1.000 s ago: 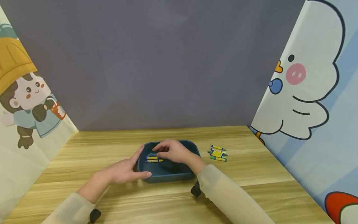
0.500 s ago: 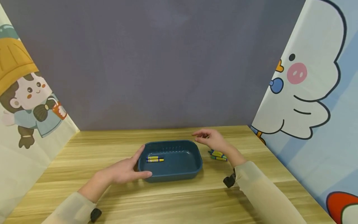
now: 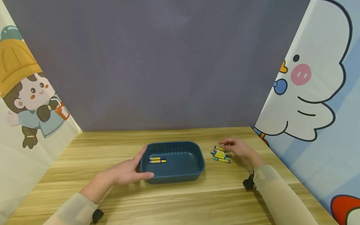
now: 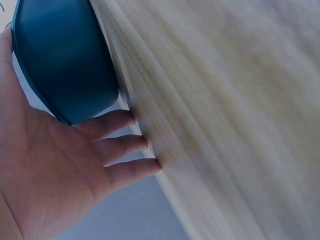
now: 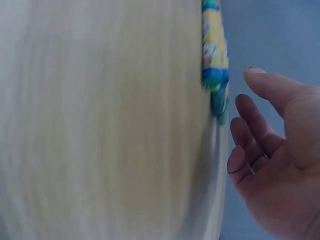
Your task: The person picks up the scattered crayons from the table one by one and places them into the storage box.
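A dark blue rectangular tray (image 3: 175, 178) sits mid-table, two yellow-wrapped crayons (image 3: 157, 161) lying side by side in its left part. My left hand (image 3: 125, 171) rests at the tray's left end, thumb over the front rim and index finger at the far corner. In the left wrist view its other fingers (image 4: 132, 172) extend straight down to the tabletop. To the right of the tray lies a small pile of several crayons (image 3: 221, 155). Just over its right side hovers my right hand (image 3: 240, 149), fingers loosely bent. The right wrist view shows the hand (image 5: 285, 145) holding nothing, beside crayons (image 5: 215, 45).
The wood-grain table (image 3: 135, 203) ends at a grey panel (image 3: 166, 68) at the back. Printed cartoon panels stand at the left and right sides. A black wrist device (image 3: 248, 182) hangs under the right sleeve.
My right hand has lifted out of the tray and moved right to the crayon pile. The left hand stays at the tray, and the two crayons inside stay put.
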Motion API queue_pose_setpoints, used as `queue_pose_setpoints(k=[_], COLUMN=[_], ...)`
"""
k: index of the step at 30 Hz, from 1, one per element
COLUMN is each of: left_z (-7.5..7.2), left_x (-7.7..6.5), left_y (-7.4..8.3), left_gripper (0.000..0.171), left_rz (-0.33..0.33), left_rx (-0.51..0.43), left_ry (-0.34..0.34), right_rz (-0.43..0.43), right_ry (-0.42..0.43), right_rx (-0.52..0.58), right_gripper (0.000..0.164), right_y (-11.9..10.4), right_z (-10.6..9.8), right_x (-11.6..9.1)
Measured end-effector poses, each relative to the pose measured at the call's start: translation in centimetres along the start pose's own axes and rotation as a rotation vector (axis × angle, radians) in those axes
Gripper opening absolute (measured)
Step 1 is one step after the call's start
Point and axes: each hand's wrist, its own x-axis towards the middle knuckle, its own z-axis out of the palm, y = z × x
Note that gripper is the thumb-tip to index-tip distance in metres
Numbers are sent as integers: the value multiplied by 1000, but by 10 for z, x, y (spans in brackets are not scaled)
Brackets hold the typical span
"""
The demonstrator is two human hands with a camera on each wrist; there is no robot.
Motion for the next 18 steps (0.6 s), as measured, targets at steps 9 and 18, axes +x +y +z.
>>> queue_pose_setpoints(k=[9, 18], left_z=[0, -1], left_x=[-1, -2], left_y=[1, 3], left_gripper=[126, 126], left_rz=[-3, -11], left_rx=[-3, -2], left_ry=[-3, -4], right_rz=[45, 90], right_ry=[-8, -35], right_rx=[-36, -65], right_gripper=[30, 29], right_y=[13, 12], right_z=[1, 4], right_x=[-3, 2])
